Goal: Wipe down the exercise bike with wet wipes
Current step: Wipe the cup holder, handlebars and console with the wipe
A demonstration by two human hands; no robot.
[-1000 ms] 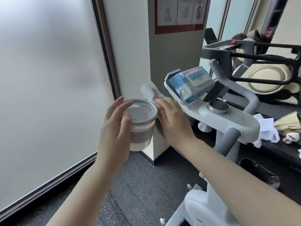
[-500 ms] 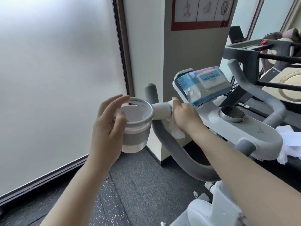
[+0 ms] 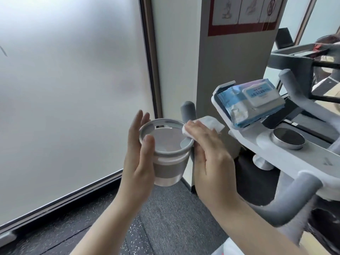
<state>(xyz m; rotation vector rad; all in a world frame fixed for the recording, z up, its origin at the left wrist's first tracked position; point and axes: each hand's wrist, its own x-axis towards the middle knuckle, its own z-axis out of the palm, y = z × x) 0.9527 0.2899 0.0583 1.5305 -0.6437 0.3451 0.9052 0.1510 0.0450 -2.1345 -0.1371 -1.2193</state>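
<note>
White and crumpled, the wet wipe (image 3: 206,124) sits under the right hand (image 3: 207,153), whose fingers lie nearly straight and together, pressing it against the rim and far side of a grey cup holder (image 3: 165,153); one corner of the wipe sticks out past the fingertips. The left hand (image 3: 139,157) steadies the holder from its other side, fingers straight and slightly spread, thumb laid on the near rim, not curled round it. The holder is an open cup with a wide grey band, mounted on the exercise bike (image 3: 294,162) by the upright grey handlebar end (image 3: 187,109) behind it. Just right of the hands, the bike's white console tray (image 3: 230,116) carries a blue pack of wet wipes (image 3: 252,102), lid closed, leaning on the tray's raised lip. Nearer the rider's side sits a round metal knob (image 3: 288,138). A frosted glass panel (image 3: 64,89) fills the left, a pillar (image 3: 230,61) with a red-bordered poster (image 3: 244,13) stands behind, and dark speckled flooring (image 3: 165,218) lies below.
</note>
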